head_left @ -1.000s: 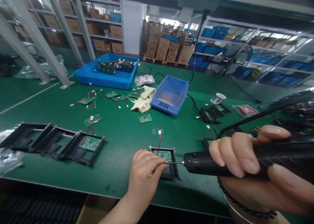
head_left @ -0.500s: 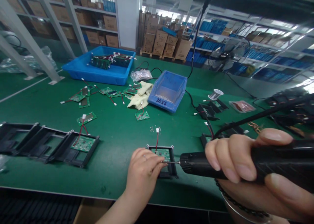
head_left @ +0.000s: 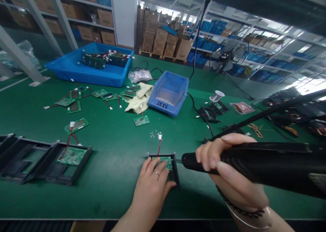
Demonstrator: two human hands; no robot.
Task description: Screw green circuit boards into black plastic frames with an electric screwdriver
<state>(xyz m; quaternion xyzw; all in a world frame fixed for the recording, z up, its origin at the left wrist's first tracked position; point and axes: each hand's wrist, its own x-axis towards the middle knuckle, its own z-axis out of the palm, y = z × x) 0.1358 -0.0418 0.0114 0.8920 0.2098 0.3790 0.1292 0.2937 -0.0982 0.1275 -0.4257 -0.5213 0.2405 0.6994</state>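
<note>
A black plastic frame (head_left: 176,173) lies flat near the table's front edge, with a green circuit board (head_left: 168,161) inside it. From that board a red wire with a white connector (head_left: 160,137) sticks up. My left hand (head_left: 154,182) holds the frame down, fingers across the board and thumb at the frame's right side. My right hand (head_left: 219,157) is wrapped round a black electric screwdriver (head_left: 244,157), held almost level. Its thin bit points left and meets the right part of the board and frame; the exact contact is too small to tell.
Small loose screws (head_left: 155,134) lie behind the frame. Farther back stand a blue bin (head_left: 175,104) marked 25X6 and a large blue tray (head_left: 89,76) holding boards. Joined black frames (head_left: 38,160) are at left, loose boards (head_left: 73,106) behind them. A solder spool (head_left: 217,96) stands at right.
My left fingers have left the screwdriver bit and spread over the board and frame. The bit has moved to the frame's right part. The view has shifted a little.
</note>
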